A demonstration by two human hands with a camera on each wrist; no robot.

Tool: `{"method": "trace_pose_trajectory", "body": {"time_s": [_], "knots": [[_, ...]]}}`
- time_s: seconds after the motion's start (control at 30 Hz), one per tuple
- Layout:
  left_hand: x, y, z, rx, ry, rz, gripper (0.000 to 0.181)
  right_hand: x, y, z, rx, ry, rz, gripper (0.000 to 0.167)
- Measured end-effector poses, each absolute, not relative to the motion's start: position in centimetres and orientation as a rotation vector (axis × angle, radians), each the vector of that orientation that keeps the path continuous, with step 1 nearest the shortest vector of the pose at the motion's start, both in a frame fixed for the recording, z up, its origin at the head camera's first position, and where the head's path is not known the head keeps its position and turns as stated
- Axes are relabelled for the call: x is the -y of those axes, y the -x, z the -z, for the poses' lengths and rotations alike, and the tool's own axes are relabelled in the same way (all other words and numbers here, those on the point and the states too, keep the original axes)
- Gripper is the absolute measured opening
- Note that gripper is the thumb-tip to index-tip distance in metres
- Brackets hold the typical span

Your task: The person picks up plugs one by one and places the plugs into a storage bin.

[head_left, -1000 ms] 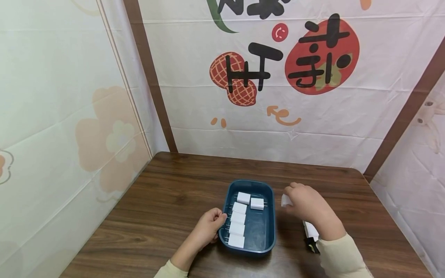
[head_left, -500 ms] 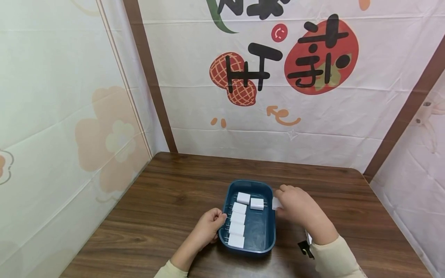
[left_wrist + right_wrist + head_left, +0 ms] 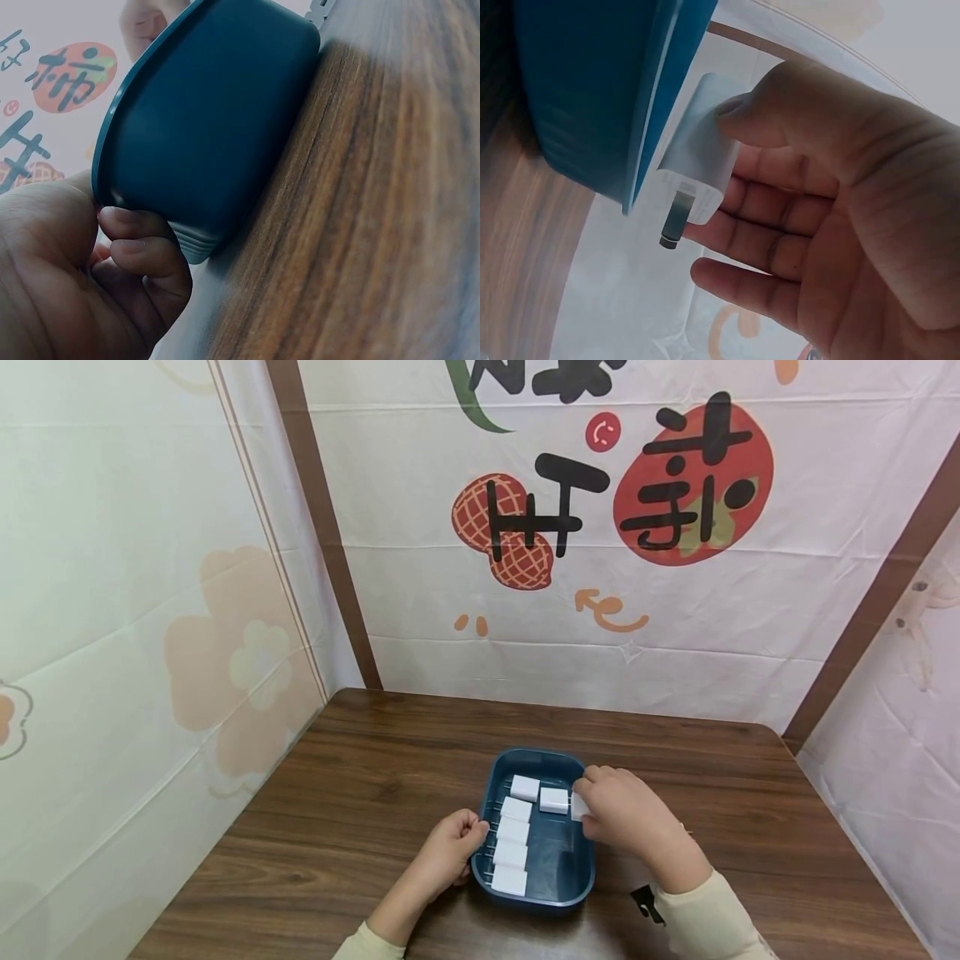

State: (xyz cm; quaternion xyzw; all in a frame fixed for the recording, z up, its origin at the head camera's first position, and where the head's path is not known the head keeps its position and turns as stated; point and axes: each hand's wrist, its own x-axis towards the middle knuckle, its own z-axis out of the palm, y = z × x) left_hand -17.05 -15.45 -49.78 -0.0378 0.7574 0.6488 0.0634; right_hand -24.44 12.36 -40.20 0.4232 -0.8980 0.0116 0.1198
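Observation:
My left hand (image 3: 448, 850) grips the left rim of a dark blue plastic tray (image 3: 555, 864), thumb on top and fingers curled below, as the left wrist view shows of the tray's outer wall (image 3: 202, 120). Inside, several white charger plugs (image 3: 513, 831) lie in a column along the left side, prongs facing left. Another charger plug (image 3: 553, 801) lies to the right of the far end of that column. Over the tray's right rim, my right hand (image 3: 626, 810) pinches a further white charger plug (image 3: 701, 142) between thumb and fingers, its metal prong pointing away from the palm.
The tray stands on a brown wood-grain table (image 3: 360, 793). A small black object (image 3: 647, 903) lies by the right sleeve, which partly covers it. Printed white cloth (image 3: 420, 660) hangs behind the table and at both sides.
My right hand has moved left with the charger plug, from beside the tray to over its right rim. The left hand and the tray have stayed put.

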Motion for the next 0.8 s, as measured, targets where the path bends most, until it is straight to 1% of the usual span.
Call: {"method": "trace_pose_trajectory", "body": {"time_s": [0.2, 0.8], "knots": [[15.4, 17.0, 49.8, -2.285, 0.117, -1.963, 0.025, -11.7, 24.5, 41.0, 2.579, -1.261, -0.012, 0.028], [15.5, 17.0, 49.7, -2.295, 0.125, -1.955, 0.027, -9.9, 24.6, 42.7, 2.577, -1.288, 0.013, 0.028]]}}
